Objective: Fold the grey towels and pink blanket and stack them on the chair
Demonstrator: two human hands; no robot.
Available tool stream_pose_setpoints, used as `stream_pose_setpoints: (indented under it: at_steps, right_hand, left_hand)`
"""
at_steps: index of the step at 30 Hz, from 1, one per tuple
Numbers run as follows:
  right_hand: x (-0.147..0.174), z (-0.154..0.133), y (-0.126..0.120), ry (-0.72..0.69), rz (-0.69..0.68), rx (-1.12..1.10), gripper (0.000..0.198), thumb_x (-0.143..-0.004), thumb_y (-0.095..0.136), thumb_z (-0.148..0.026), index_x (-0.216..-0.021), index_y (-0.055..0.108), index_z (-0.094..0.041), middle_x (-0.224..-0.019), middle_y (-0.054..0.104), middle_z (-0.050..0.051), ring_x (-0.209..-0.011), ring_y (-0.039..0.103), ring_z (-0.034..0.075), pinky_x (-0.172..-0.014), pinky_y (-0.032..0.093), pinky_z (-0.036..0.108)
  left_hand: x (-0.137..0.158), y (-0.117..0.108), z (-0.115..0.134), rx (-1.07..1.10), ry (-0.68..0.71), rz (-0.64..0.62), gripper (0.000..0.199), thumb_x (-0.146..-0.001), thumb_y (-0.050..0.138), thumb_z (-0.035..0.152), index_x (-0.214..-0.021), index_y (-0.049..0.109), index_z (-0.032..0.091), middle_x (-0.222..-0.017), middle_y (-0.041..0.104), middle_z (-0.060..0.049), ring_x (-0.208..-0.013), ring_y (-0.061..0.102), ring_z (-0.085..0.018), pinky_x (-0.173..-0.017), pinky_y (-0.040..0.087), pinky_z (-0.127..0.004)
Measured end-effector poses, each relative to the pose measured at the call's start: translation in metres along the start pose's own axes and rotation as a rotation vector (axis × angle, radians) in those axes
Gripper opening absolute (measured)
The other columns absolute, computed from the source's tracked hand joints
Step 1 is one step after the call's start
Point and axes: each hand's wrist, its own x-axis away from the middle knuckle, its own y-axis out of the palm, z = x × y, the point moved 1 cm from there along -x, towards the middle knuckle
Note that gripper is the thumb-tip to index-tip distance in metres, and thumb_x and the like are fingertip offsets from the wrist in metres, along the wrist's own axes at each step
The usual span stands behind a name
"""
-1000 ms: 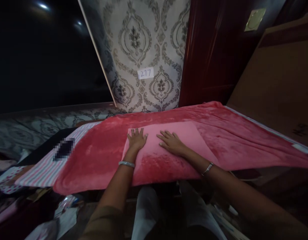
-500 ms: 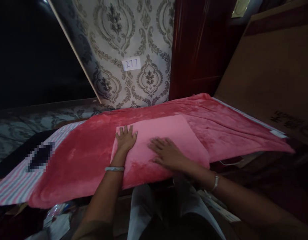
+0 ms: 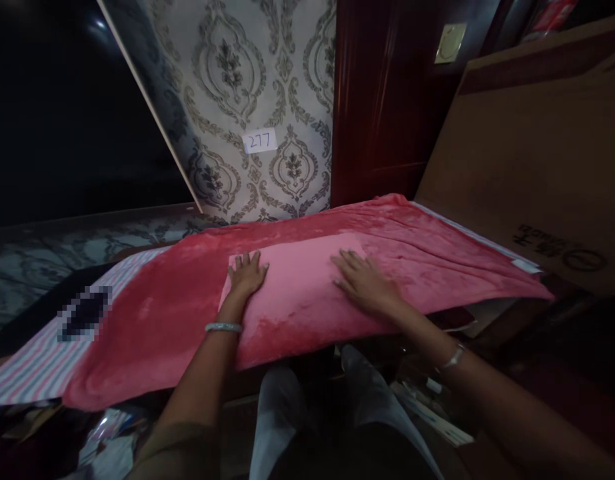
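Note:
A pink, plush folded cloth (image 3: 297, 277) lies flat over a larger red-pink blanket (image 3: 162, 313). My left hand (image 3: 247, 275) presses on the left edge of the folded cloth, palm down with its fingers spread. On the right side of the same cloth rests my right hand (image 3: 364, 283), also palm down with fingers stretched out. Neither hand grips anything. Darker red streaks mark the nap near the front edge. My right hand hides part of the cloth's right edge.
Under the blanket is a striped cloth (image 3: 32, 363) at left. A large cardboard box (image 3: 537, 147) stands at right. A dark screen (image 3: 77, 113) and a patterned wall with a "277" label (image 3: 260, 141) are behind. Loose items (image 3: 107, 440) lie below at left.
My right hand has slid to the right over the folded cloth, toward its right side. My left hand stays at the left edge. The camera view has shifted slightly.

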Motion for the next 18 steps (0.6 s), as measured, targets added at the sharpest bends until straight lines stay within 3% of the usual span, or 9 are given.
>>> stream_pose_setpoints:
  at_steps: [3, 6, 10, 14, 16, 18]
  right_hand:
    - [-0.027, -0.031, -0.005, -0.057, -0.093, -0.073, 0.059, -0.103, 0.032, -0.046, -0.158, 0.033, -0.025, -0.167, 0.017, 0.01, -0.153, 0.014, 0.033, -0.119, 0.017, 0.06]
    - [-0.033, -0.054, -0.004, -0.047, -0.138, -0.12, 0.058, -0.103, 0.034, -0.044, -0.156, 0.038, -0.02, -0.165, 0.02, 0.014, -0.153, 0.016, 0.033, -0.119, 0.017, 0.06]
    - [-0.012, -0.109, 0.011, -0.233, -0.107, -0.192, 0.055, -0.103, 0.039, -0.04, -0.153, 0.042, -0.018, -0.163, 0.027, 0.015, -0.152, 0.021, 0.031, -0.121, 0.017, 0.055]
    - [0.016, -0.165, 0.037, -0.407, -0.068, -0.251, 0.056, -0.102, 0.043, -0.041, -0.155, 0.039, -0.023, -0.162, 0.033, 0.008, -0.152, 0.022, 0.028, -0.124, 0.013, 0.054]
    - [0.025, -0.172, 0.047, -0.407, -0.042, -0.244, 0.059, -0.101, 0.046, -0.042, -0.155, 0.038, -0.021, -0.162, 0.033, 0.007, -0.152, 0.02, 0.026, -0.125, 0.01, 0.051]
    - [0.031, -0.158, 0.053, -0.373, -0.016, -0.211, 0.059, -0.1, 0.048, -0.042, -0.155, 0.04, -0.02, -0.162, 0.032, 0.007, -0.153, 0.019, 0.025, -0.126, 0.01, 0.049]
  left_hand:
    - [0.024, -0.017, 0.004, -0.006, 0.053, 0.078, 0.064, -0.1, 0.031, 0.047, -0.157, 0.031, 0.019, -0.166, 0.023, -0.016, -0.153, 0.021, -0.033, -0.122, 0.02, -0.058]
    - [0.059, -0.018, -0.002, -0.04, 0.178, 0.134, 0.058, -0.1, 0.032, 0.043, -0.155, 0.037, 0.023, -0.163, 0.031, -0.011, -0.152, 0.026, -0.028, -0.124, 0.019, -0.055]
    - [0.094, -0.001, -0.023, -0.044, 0.122, 0.109, 0.054, -0.1, 0.033, 0.036, -0.152, 0.042, 0.024, -0.161, 0.036, -0.009, -0.151, 0.029, -0.029, -0.122, 0.021, -0.061]
    - [0.103, 0.019, -0.038, 0.015, 0.075, 0.087, 0.052, -0.1, 0.032, 0.029, -0.148, 0.048, 0.023, -0.161, 0.036, -0.008, -0.151, 0.027, -0.03, -0.119, 0.03, -0.059]
    - [0.103, 0.026, -0.041, 0.039, 0.111, 0.114, 0.052, -0.1, 0.031, 0.029, -0.147, 0.051, 0.019, -0.16, 0.037, -0.01, -0.152, 0.026, -0.029, -0.121, 0.031, -0.052]
    - [0.101, 0.032, -0.044, 0.055, 0.14, 0.147, 0.052, -0.1, 0.031, 0.031, -0.146, 0.052, 0.015, -0.16, 0.038, -0.011, -0.152, 0.025, -0.029, -0.123, 0.029, -0.047]
